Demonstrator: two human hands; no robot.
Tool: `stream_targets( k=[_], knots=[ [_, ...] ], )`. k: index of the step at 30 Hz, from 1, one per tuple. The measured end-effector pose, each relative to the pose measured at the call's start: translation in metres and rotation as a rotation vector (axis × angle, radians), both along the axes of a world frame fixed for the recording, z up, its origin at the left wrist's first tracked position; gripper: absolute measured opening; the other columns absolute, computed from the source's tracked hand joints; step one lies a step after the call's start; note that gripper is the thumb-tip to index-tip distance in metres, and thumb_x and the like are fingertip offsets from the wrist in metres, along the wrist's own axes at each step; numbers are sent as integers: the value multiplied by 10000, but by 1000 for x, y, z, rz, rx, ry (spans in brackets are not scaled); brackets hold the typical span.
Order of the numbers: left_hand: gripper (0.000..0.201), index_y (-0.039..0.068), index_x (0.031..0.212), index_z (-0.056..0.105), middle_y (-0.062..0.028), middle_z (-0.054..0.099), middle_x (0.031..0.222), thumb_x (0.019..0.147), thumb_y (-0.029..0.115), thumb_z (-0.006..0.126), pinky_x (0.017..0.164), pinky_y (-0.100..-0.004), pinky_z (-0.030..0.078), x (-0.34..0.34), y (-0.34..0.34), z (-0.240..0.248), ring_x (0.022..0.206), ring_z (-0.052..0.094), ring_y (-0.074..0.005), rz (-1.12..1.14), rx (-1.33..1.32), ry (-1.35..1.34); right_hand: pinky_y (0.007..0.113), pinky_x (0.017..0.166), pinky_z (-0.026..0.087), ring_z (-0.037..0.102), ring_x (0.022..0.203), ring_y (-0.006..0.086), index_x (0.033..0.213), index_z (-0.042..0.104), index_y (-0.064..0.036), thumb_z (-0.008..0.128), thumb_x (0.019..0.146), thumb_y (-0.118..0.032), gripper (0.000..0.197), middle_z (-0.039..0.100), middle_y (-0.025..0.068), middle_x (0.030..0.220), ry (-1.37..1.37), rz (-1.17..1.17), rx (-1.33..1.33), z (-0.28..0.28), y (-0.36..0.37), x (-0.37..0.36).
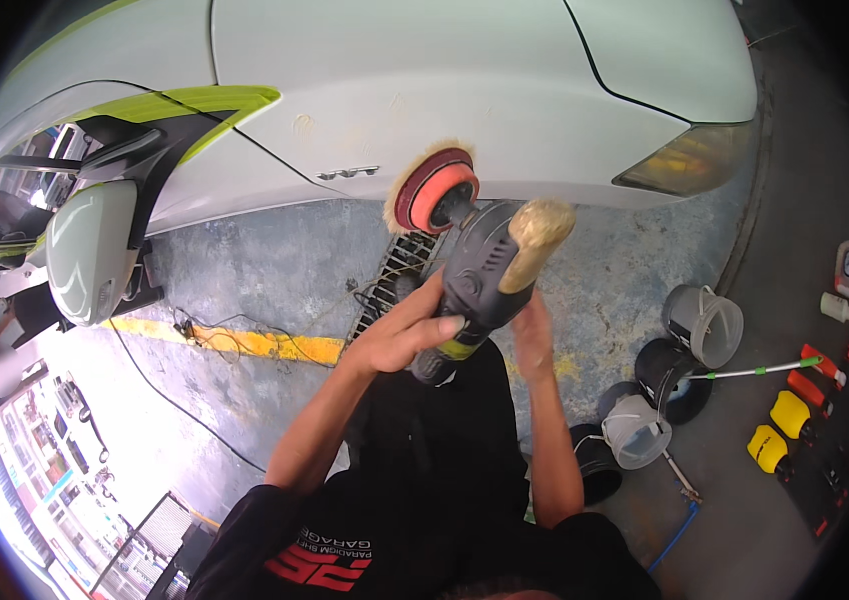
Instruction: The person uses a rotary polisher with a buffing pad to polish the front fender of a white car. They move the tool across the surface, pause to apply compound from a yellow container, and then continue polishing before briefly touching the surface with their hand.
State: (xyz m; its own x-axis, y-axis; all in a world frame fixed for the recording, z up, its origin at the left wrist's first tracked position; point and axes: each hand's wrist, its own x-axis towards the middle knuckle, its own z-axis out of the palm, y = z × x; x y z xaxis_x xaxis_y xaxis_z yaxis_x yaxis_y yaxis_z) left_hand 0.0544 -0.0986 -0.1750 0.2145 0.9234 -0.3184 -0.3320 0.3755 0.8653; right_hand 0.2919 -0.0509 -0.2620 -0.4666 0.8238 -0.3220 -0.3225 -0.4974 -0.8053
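Observation:
A dark grey car polisher [480,262] is raised in front of me, tilted, beside a white car's front fender [415,110]. Its round pad [435,190], orange and maroon with a pale woolly edge, stands close to the bodywork; contact cannot be made out. A tan cover or worn patch [542,235] wraps the machine's head. My left hand [407,328] is closed around the body, thumb lying across it. On the other side, my right hand [533,335] is by the polisher, its fingers blurred and partly hidden. Faint smears [305,125] mark the car's paint.
The car's side mirror [95,250] juts out at left. A floor grate [390,285], a yellow line [265,342] and a loose dark cable [185,408] lie below. Buckets [640,432], a green-tipped pole [760,370] and yellow bottles [769,448] stand at right.

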Motion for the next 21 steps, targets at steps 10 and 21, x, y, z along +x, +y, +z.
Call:
stream_targets(
  k=[10, 21],
  knots=[
    [1021, -101, 1645, 323, -246, 534, 1566, 1061, 685, 612, 1234, -447, 382, 36, 44, -47, 1463, 519, -316, 57, 282, 158, 385, 942, 590, 726, 1093, 208, 1358, 645, 7, 994, 760, -190, 719, 729, 102, 1216, -274, -50, 401, 17, -15, -43],
    [917, -118, 1308, 497, -322, 699, 1081, 782, 502, 922, 915, -495, 555, 13, 112, -76, 1002, 737, -457, -56, 598, 274, 402, 1021, 585, 704, 1210, 232, 1480, 556, -7, 900, 786, -341, 844, 681, 112, 1350, 18, -225, 393, -108, -21, -50]
  ],
)
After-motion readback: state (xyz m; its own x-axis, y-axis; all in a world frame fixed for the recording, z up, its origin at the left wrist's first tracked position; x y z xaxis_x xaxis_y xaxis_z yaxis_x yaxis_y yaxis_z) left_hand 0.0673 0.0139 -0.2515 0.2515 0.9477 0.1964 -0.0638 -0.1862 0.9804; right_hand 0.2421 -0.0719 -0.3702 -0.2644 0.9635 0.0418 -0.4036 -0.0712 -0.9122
